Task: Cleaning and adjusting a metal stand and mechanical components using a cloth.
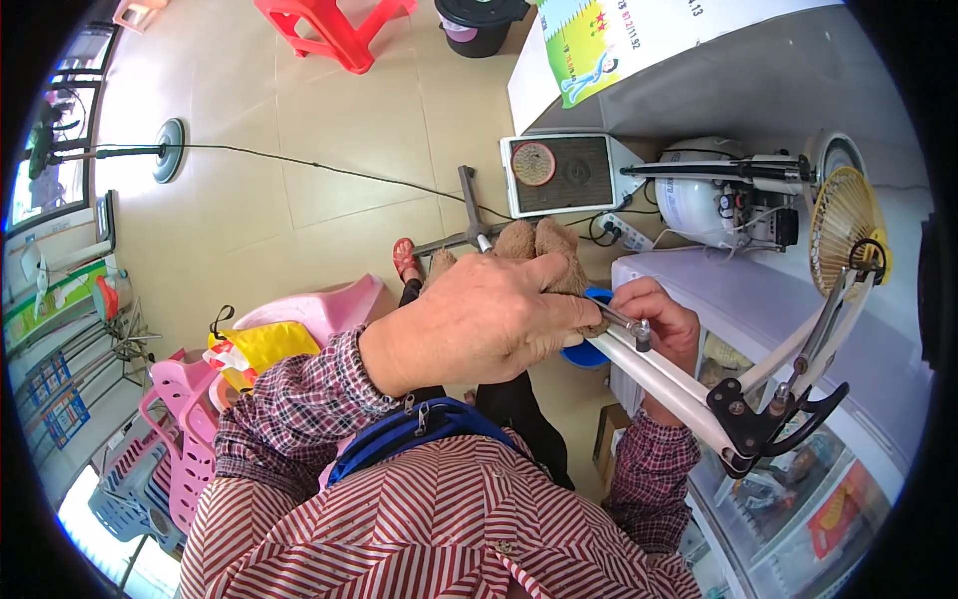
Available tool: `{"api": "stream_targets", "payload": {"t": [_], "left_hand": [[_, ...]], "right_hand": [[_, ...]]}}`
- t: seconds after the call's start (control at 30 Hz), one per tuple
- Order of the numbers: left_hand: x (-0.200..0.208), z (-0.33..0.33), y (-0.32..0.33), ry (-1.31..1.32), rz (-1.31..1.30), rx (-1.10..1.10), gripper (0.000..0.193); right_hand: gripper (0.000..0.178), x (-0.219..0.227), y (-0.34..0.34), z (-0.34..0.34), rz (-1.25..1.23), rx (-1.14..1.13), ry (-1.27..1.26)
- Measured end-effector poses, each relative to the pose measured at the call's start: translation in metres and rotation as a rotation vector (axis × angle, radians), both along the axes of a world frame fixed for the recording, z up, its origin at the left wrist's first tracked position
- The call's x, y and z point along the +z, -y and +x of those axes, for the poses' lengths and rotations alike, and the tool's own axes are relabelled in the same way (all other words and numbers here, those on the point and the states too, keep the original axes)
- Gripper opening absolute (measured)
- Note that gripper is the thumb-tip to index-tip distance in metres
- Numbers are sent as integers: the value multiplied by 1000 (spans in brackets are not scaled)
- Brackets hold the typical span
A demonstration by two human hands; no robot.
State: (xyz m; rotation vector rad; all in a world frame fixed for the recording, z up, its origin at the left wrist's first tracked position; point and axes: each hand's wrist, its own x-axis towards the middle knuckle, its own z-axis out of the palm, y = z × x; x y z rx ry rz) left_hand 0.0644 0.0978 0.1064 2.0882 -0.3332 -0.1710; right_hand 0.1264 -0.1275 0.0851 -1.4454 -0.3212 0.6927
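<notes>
the left hand [489,319], back upward, is clamped on a brown cloth [564,258], its thumb and fingers pressing the bunched fabric around a slim pole that runs along a white arm [664,381]. the cloth is in front of the person's body, near the middle of the view, with its folds bulging out beyond the knuckles. the right hand [676,321] is just past it on the far side of the white arm, fingers curled beside a metal fitting [644,336]; the arm and fitting cover part of that hand, so i cannot tell whether it is closed on anything. the white arm slopes down to the right to a black joint [738,414], from which further rods rise toward a round yellow cage [836,238]. beyond the cloth, a grey crossed base [471,200] rests on the tiled floor [339,115]. a blue tub [587,354] shows partly behind the hands, and a pale cabinet [689,285] stands to the right. to the left are a yellow bag [284,339] against a pink seat [344,304] and a pink basket [180,439]. a red stool [334,40] and a black bin [484,38] stand at the top.
</notes>
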Motion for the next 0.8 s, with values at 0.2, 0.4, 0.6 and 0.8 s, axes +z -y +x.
{"api": "stream_targets", "payload": {"t": [0.2, 0.4, 0.6, 0.8], "left_hand": [[1, 3, 3, -47, -27, 14, 22], [-1, 5, 11, 73, -53, 125, 12], [4, 5, 15, -177, -97, 177, 24], [10, 12, 14, 17, 45, 106, 22]], "right_hand": [[21, 8, -5, 2, -9, 8, -25], [19, 6, -2, 4, -6, 5, -85], [13, 6, 0, 7, -10, 44, -74], [12, 8, 1, 11, -41, 78, 37]]}}
